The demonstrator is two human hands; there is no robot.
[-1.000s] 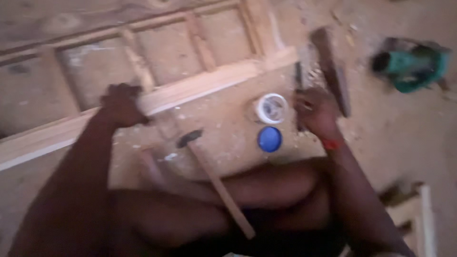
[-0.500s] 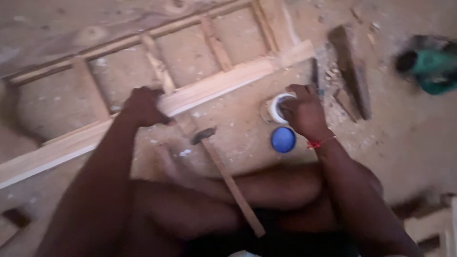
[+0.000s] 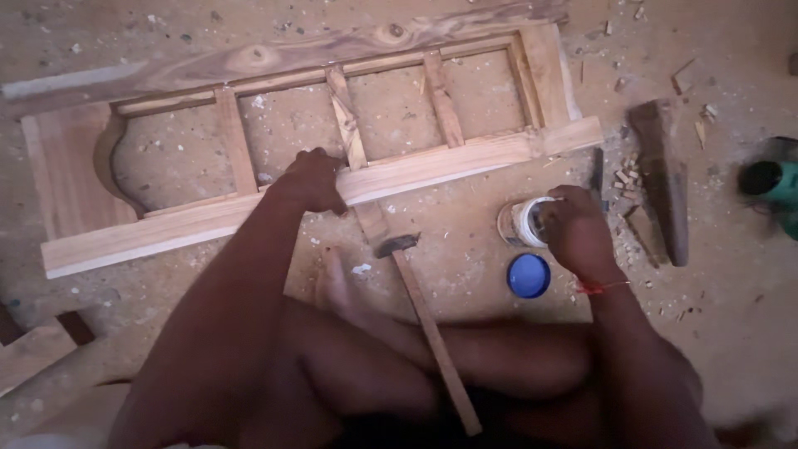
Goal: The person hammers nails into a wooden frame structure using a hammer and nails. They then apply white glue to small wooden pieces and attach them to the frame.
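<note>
A small white jar (image 3: pixel 522 221) stands open on the sandy floor (image 3: pixel 465 241), just in front of the near rail of a long wooden frame (image 3: pixel 249 208). The right hand (image 3: pixel 575 229) is over the jar's right side with its fingers bent down at the mouth; whether they pinch anything inside cannot be told. The jar's round blue lid (image 3: pixel 529 275) lies flat on the ground just beside it, towards the person. The left hand (image 3: pixel 309 179) is closed over the frame's near rail, next to a slanting cross slat. Between the hands a hammer (image 3: pixel 420 312) lies on the floor, head near the rail and wooden handle running back across the person's folded legs. The ground is bare packed earth strewn with wood chips and shavings, with a dark wedge-shaped wood block (image 3: pixel 661 175) to the right and a green power tool (image 3: pixel 773 185) at the edge of view.
</note>
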